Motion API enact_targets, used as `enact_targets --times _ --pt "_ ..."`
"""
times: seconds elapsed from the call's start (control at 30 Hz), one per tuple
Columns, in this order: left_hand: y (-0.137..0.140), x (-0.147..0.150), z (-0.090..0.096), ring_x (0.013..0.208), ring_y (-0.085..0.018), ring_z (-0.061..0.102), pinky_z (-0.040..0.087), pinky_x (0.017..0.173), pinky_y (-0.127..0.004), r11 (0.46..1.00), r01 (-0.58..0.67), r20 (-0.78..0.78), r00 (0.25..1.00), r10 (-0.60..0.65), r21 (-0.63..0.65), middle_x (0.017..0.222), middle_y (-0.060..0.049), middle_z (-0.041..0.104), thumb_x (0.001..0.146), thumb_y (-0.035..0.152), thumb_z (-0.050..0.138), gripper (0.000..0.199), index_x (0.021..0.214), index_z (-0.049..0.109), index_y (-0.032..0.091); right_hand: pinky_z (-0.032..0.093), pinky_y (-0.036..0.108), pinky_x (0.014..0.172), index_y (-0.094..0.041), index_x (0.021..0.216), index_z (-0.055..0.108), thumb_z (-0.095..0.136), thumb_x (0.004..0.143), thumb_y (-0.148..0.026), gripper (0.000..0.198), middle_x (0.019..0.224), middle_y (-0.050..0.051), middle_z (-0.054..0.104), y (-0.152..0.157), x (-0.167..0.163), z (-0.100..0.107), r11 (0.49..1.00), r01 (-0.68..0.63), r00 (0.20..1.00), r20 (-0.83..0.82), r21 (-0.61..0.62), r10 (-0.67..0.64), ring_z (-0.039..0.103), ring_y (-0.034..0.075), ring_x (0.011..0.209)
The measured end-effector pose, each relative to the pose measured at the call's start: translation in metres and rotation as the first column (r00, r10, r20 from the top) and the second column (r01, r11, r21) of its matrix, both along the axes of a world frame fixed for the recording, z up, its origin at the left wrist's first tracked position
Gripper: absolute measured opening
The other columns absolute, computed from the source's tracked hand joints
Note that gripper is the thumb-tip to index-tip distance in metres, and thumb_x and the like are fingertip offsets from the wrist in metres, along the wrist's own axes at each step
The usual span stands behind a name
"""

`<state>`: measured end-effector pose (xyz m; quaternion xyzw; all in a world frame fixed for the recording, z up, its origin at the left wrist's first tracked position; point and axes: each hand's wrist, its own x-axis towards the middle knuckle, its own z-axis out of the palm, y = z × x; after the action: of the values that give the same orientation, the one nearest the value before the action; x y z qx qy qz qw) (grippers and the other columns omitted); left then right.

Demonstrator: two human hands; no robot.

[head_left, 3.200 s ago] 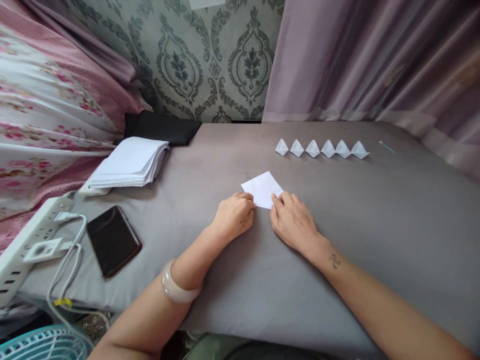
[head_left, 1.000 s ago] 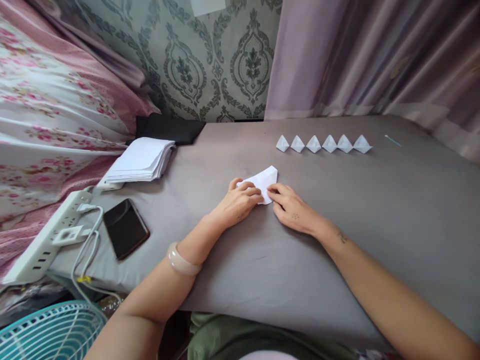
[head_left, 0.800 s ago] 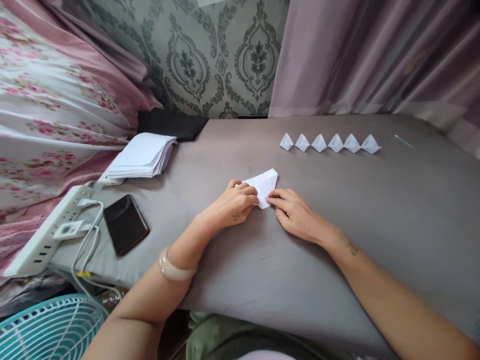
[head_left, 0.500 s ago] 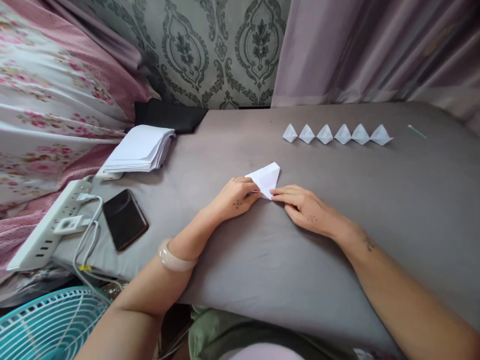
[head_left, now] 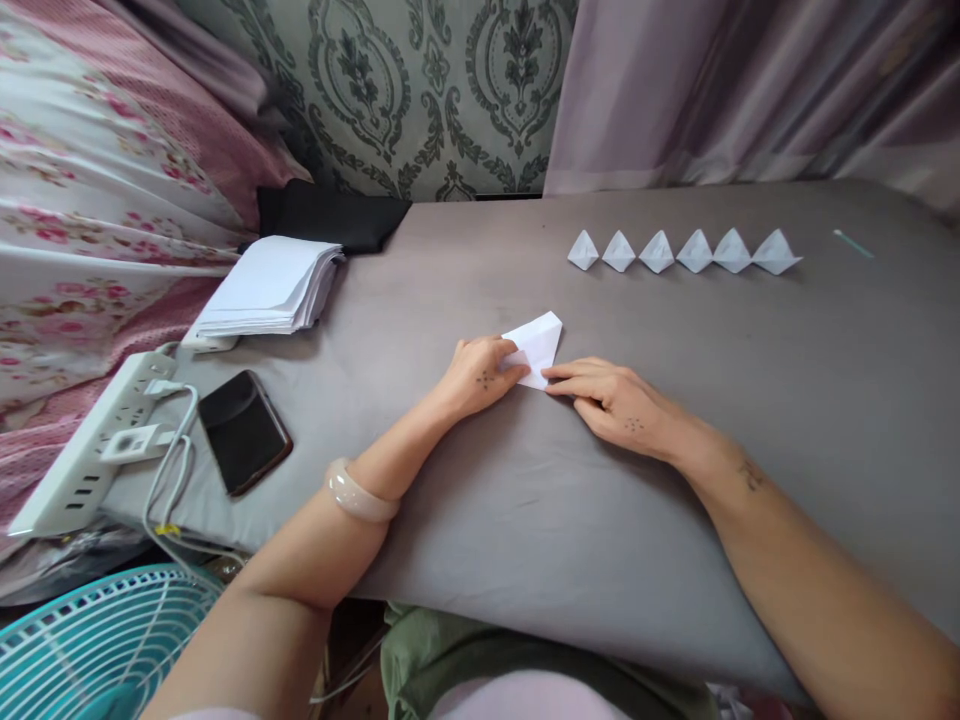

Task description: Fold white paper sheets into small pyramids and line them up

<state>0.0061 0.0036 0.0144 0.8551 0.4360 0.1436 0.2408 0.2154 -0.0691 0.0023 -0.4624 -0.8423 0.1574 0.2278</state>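
A partly folded sheet of white paper [head_left: 541, 342] lies on the grey cloth-covered surface between my hands. My left hand [head_left: 480, 378] grips its left edge, with the thumb over a folded flap and the fingers partly hidden. At the paper's lower right edge, the fingertips of my right hand [head_left: 615, 400] touch it, fingers stretched out and close together. Farther back to the right stands a row of several small folded paper boats [head_left: 658, 252], each with a pointed peak.
A stack of white paper [head_left: 266, 285] sits at the left near a black cloth [head_left: 337, 218]. Closer in are a dark phone [head_left: 244, 432] and a white power strip [head_left: 94, 445] with cables. A turquoise fan [head_left: 112, 640] stands below the left edge. A thin stick [head_left: 855, 243] lies far right.
My left thumb has come round onto the paper, pressing a flap at its left side. My right fingertips remain at the lower right edge. The view has shifted slightly.
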Motion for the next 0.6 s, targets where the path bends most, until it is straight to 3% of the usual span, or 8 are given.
enact_targets --times 0.23,0.33,0.43,0.6 --pt "0.0025 -0.0008 0.0036 0.061 -0.01 0.038 0.03 0.06 -0.025 0.997 0.016 0.045 0.999 -0.012 -0.079 0.067 0.003 0.045 0.08 0.028 0.052 0.023 0.062 0.045 0.016 0.048 0.038 0.098 -0.026 0.106 0.072 0.042 0.08 -0.003 0.045 0.121 0.001 0.067 -0.0004 -0.0018 0.0042 0.999 0.022 0.999 -0.036 -0.038 -0.024 0.06 0.021 0.113" --pt "0.0032 -0.0013 0.0037 0.06 -0.01 0.037 0.028 0.059 -0.025 0.996 0.03 0.065 0.998 -0.024 -0.089 0.066 0.003 0.043 0.079 0.027 0.052 0.022 0.062 0.044 0.017 0.05 0.035 0.094 -0.025 0.114 0.068 0.042 0.08 -0.002 0.048 0.118 0.001 0.068 -0.0003 -0.0014 0.0037 0.998 0.046 0.997 -0.06 -0.048 -0.048 0.061 0.02 0.108" --pt "0.0039 -0.0018 0.0032 0.061 -0.009 0.037 0.028 0.058 -0.024 0.994 0.033 0.081 0.996 -0.024 -0.108 0.066 0.003 0.043 0.078 0.026 0.051 0.021 0.061 0.043 0.016 0.048 0.035 0.096 -0.027 0.124 0.062 0.041 0.08 -0.002 0.054 0.121 0.0 0.067 -0.0002 0.0007 0.0021 0.999 0.017 0.998 -0.052 -0.045 -0.02 0.06 0.019 0.111" --pt "0.0048 -0.0031 0.0031 0.062 -0.009 0.039 0.029 0.058 -0.024 0.989 0.033 0.101 0.995 -0.019 -0.145 0.068 0.003 0.045 0.078 0.026 0.052 0.019 0.062 0.048 0.016 0.048 0.039 0.096 -0.03 0.12 0.066 0.041 0.083 -0.003 0.052 0.129 -0.001 0.063 -0.0009 0.0033 0.0022 0.999 -0.038 0.998 0.04 -0.027 0.039 0.057 0.021 0.116"
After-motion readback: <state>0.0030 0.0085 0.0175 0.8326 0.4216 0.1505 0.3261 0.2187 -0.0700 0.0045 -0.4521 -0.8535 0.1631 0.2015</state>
